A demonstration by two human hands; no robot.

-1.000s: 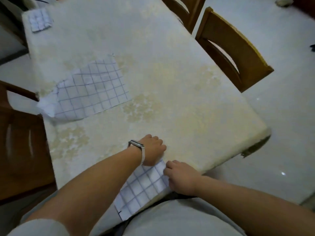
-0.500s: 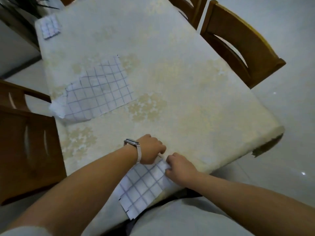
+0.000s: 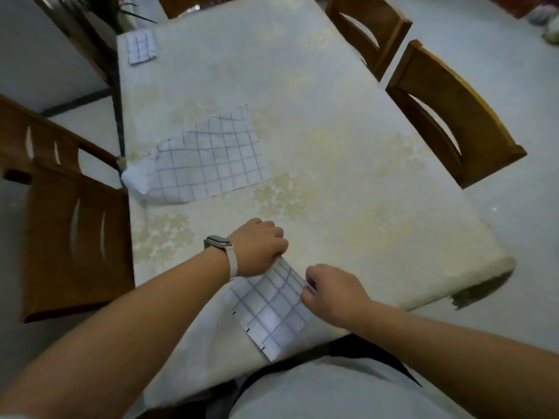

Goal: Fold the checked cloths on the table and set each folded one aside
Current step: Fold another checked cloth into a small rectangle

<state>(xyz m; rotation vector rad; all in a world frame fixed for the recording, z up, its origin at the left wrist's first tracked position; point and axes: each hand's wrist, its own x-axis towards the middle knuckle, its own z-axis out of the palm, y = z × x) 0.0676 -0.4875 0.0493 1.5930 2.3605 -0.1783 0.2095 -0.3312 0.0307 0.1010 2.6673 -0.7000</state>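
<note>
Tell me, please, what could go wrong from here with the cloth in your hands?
The checked cloth seems to overhang the near edge of the table; if the left hand or right hand lets go, it may slide toward the lap. Both hands grip only its far corners, so the fold may come out skewed. The bunched corner of the spread cloth sits at the left edge and could slip off.

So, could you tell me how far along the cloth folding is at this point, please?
Done: one folded cloth sits at the far left corner of the table. In hand: the left hand and right hand hold the near cloth. Left: the spread cloth mid-table, unfolded.
</note>
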